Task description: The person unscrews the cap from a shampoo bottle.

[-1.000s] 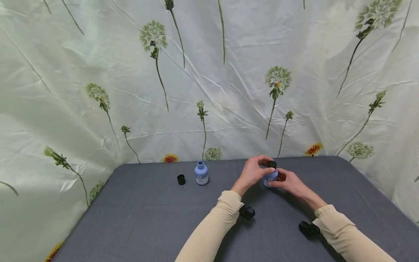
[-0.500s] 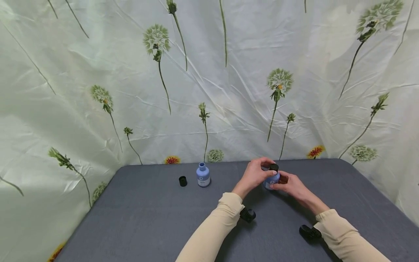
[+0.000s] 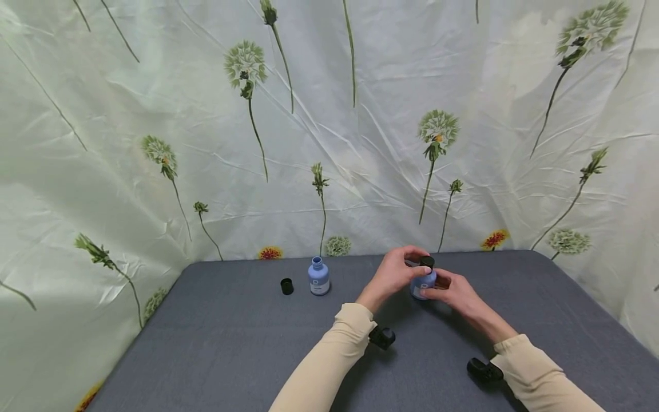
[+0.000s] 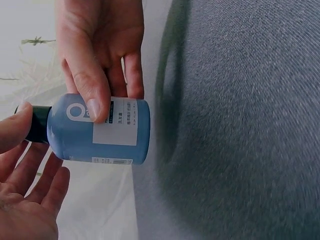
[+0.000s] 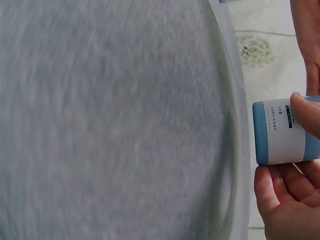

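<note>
Toward the back right of the table, a small blue bottle [image 3: 422,282] with a white label is held upright between both hands in the head view. My right hand [image 3: 459,294] grips its body, the thumb lying across the label. At the top, my left hand [image 3: 392,276] pinches the black cap [image 4: 40,125] between thumb and fingers. The cap sits on the bottle's neck. In the left wrist view the bottle base shows a gap from the grey cloth. A second blue bottle [image 3: 319,278], uncapped, stands farther left, and a loose black cap [image 3: 286,286] lies beside it.
The table [image 3: 231,343] is covered in grey cloth. A pale curtain [image 3: 370,143] printed with dandelions hangs right behind its back edge. Black wrist devices [image 3: 382,337] protrude below both cuffs.
The head view has shifted slightly. Both hands stay on the same bottle, the left at the cap and the right around the body, with little visible movement.
</note>
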The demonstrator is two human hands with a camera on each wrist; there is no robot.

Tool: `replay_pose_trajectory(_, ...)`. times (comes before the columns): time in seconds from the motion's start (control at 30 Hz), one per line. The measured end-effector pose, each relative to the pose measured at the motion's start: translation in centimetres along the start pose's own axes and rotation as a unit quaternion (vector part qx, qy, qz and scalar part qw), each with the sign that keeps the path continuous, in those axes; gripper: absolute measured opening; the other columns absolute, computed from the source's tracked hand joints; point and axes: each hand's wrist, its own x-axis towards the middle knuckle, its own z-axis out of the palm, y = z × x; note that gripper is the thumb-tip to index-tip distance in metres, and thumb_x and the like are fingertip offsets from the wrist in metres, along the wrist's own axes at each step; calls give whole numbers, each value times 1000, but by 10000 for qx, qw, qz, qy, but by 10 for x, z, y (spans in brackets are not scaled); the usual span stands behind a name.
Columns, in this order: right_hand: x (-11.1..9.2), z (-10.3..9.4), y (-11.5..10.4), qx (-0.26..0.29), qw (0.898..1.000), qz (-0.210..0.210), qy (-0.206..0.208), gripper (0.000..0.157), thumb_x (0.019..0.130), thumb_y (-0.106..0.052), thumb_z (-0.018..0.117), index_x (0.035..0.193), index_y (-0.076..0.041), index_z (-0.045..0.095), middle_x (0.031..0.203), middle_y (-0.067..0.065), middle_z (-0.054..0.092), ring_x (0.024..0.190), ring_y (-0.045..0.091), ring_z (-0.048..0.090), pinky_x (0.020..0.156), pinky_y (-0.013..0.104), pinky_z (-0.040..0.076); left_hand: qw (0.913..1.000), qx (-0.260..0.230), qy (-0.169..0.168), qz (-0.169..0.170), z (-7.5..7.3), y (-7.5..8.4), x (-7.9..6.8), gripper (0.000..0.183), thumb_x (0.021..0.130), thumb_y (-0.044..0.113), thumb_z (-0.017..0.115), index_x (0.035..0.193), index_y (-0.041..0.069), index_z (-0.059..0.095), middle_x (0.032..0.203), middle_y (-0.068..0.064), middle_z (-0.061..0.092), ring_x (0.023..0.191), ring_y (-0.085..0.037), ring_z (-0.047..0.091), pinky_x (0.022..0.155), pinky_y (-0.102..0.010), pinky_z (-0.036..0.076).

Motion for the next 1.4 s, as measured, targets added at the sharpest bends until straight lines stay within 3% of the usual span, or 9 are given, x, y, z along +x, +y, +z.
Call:
replay_pose_trajectory(0.3, -6, 12, -12, 169, 9998, -116, 38, 66, 91, -25, 73, 141, 7, 44, 135, 26, 54, 125, 41, 51, 93, 48, 47, 9999, -82, -117, 28, -15, 3, -8, 25, 88, 15, 76, 112, 17, 72, 100, 10, 66, 90, -5, 59, 75, -24, 50)
replay_pose_trajectory(0.43, -7, 17, -16, 282, 9992, -238, 122, 64, 91, -23, 73, 141, 7, 45, 133, 26, 55, 124, 40, 52, 92, 46, 48, 9998, -79, -170, 89, -22, 5, -12, 25, 88, 15, 76, 113, 17, 72, 102, 10, 67, 92, -4, 60, 77, -24, 50)
replay_pose_trajectory(0.67, -11, 29, -22, 434, 9980, -364, 264, 59, 91, -20, 74, 138, 5, 49, 129, 23, 59, 118, 35, 57, 83, 32, 50, 9989, 29, -319, 336, -35, 5, -18, 27, 89, 13, 75, 115, 13, 70, 102, 6, 67, 92, -5, 61, 77, -23, 50)
replay_pose_trajectory(0.8, -14, 37, -26, 483, 9978, -337, 315, 58, 90, -21, 74, 137, 3, 51, 127, 21, 61, 114, 32, 59, 82, 31, 51, 9982, 82, -378, 468, -43, 4, -22, 26, 89, 13, 75, 114, 11, 70, 102, 4, 68, 94, -6, 61, 79, -22, 49)
replay_pose_trajectory(1.07, -17, 53, -37, 614, 9967, -378, 371, 60, 88, -21, 76, 138, 1, 52, 126, 21, 62, 111, 29, 62, 82, 30, 50, 9978, -133, -489, 431, -62, 4, -35, 27, 89, 14, 75, 115, 12, 69, 102, 5, 67, 93, -7, 62, 79, -24, 51)
replay_pose_trajectory(1.4, -20, 72, -42, 786, 9957, -377, 301, 59, 87, -21, 78, 138, -4, 53, 124, 18, 62, 105, 26, 64, 80, 30, 51, 9976, -25, -521, 454, -79, 0, -52, 27, 88, 15, 76, 114, 12, 69, 101, 3, 66, 94, -12, 62, 80, -26, 51)
